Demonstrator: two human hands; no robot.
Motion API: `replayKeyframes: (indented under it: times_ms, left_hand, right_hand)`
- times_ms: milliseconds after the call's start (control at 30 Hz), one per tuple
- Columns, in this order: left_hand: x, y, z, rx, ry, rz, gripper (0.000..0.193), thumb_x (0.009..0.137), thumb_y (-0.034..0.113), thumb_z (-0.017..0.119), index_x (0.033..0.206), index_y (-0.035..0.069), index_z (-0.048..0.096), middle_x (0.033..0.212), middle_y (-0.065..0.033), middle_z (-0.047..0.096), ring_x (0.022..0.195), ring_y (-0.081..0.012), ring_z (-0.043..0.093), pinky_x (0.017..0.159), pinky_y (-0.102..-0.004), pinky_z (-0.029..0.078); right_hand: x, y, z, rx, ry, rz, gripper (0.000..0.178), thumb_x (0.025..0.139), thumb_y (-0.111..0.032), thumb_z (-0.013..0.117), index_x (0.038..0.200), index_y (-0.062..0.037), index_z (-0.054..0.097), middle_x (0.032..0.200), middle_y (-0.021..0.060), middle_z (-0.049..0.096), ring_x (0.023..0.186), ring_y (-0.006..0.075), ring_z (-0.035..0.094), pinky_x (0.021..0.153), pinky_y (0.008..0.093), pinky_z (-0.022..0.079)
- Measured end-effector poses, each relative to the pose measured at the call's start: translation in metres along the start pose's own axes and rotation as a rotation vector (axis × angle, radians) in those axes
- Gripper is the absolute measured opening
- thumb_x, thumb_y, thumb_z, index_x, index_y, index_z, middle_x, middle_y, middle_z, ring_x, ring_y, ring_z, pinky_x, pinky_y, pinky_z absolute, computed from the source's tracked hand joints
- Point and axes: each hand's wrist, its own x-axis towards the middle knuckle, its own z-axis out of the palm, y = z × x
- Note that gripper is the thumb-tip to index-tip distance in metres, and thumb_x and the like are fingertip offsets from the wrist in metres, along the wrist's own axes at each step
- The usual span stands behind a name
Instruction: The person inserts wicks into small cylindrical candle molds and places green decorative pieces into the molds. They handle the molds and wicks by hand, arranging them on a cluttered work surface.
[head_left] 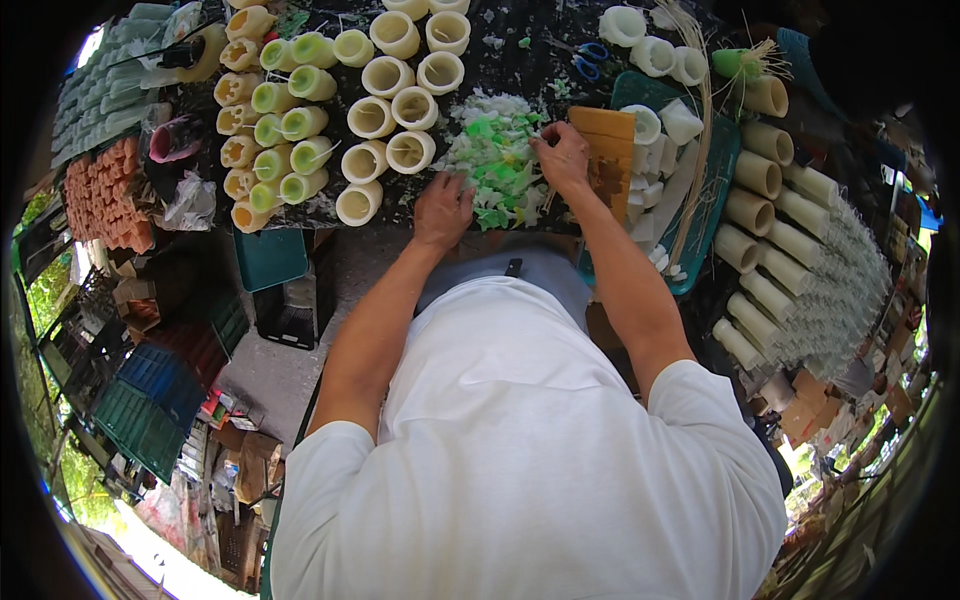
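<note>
A heap of green and white wax scraps (497, 165) lies on the dark table in front of me. My left hand (443, 210) rests at the heap's left edge, its fingers loosely spread against the scraps. At the right edge is my right hand (563, 157), with curled fingers drawn together; whatever they hold, if anything, is hidden. Just beyond the right hand lies a flat orange-brown board (604, 150). Left of the heap stand rows of hollow cream wax cylinders (389, 76), and farther left are green-tinted wax cylinders with wicks (302, 124).
A green tray (727, 190) at the right holds white wax pieces and dry fibre strands. Blue-handled scissors (588, 60) lie at the back. Tan cylinders (750, 213) and many pale rods (800, 215) line the far right. Reddish blocks (108, 193) are stacked at the left.
</note>
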Motion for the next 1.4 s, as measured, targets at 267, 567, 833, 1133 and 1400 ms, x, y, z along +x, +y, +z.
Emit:
replayKeyframes:
  times_ms: [267, 567, 833, 1133, 1400]
  left_hand:
    - [0.001, -0.013, 0.011, 0.046, 0.037, 0.027, 0.022, 0.089, 0.01, 0.07, 0.111, 0.008, 0.068, 0.102, -0.0131, 0.062, 0.093, -0.0361, 0.065, 0.076, -0.0473, 0.054]
    - [-0.011, 0.005, -0.019, -0.245, 0.113, -0.08, 0.016, 0.082, 0.012, 0.082, 0.084, 0.0, 0.071, 0.077, -0.0121, 0.068, 0.072, -0.0286, 0.064, 0.065, -0.0391, 0.05]
    - [-0.019, 0.002, -0.028, -0.431, 0.342, -0.084, 0.017, 0.079, 0.008, 0.087, 0.079, 0.0, 0.071, 0.079, -0.011, 0.069, 0.068, -0.0211, 0.063, 0.062, -0.0336, 0.05]
    - [-0.023, -0.003, -0.023, -0.356, 0.336, -0.218, 0.009, 0.091, 0.002, 0.071, 0.1, 0.002, 0.068, 0.087, -0.0177, 0.07, 0.077, -0.0377, 0.069, 0.069, -0.0434, 0.055]
    - [0.004, -0.003, 0.009, -0.054, 0.208, -0.231, 0.022, 0.097, 0.016, 0.064, 0.116, 0.006, 0.068, 0.101, -0.0195, 0.071, 0.088, -0.0396, 0.07, 0.078, -0.0469, 0.056]
  right_hand:
    - [-0.05, 0.03, -0.035, 0.344, -0.083, 0.035, 0.026, 0.089, -0.023, 0.081, 0.097, -0.0015, 0.069, 0.096, 0.0055, 0.068, 0.082, 0.0132, 0.06, 0.082, 0.0315, 0.053]
    - [-0.071, -0.011, 0.024, 0.139, -0.234, -0.313, 0.015, 0.088, -0.017, 0.073, 0.099, -0.0062, 0.073, 0.092, 0.009, 0.062, 0.087, 0.0252, 0.063, 0.077, 0.04, 0.057]
    - [-0.062, -0.016, 0.043, -0.327, -0.039, -0.646, 0.013, 0.084, -0.014, 0.074, 0.095, -0.01, 0.076, 0.099, 0.0134, 0.063, 0.095, 0.0344, 0.068, 0.078, 0.0469, 0.056]
    - [-0.054, 0.024, 0.002, 0.527, -0.402, 0.017, 0.018, 0.095, -0.016, 0.072, 0.107, -0.0027, 0.077, 0.086, 0.0056, 0.068, 0.072, 0.0134, 0.064, 0.061, 0.0299, 0.05]
    - [-0.029, -0.046, 0.038, 0.101, -0.412, -0.452, 0.021, 0.09, -0.018, 0.066, 0.103, -0.0079, 0.079, 0.088, 0.0133, 0.074, 0.082, 0.0261, 0.072, 0.07, 0.0398, 0.057]
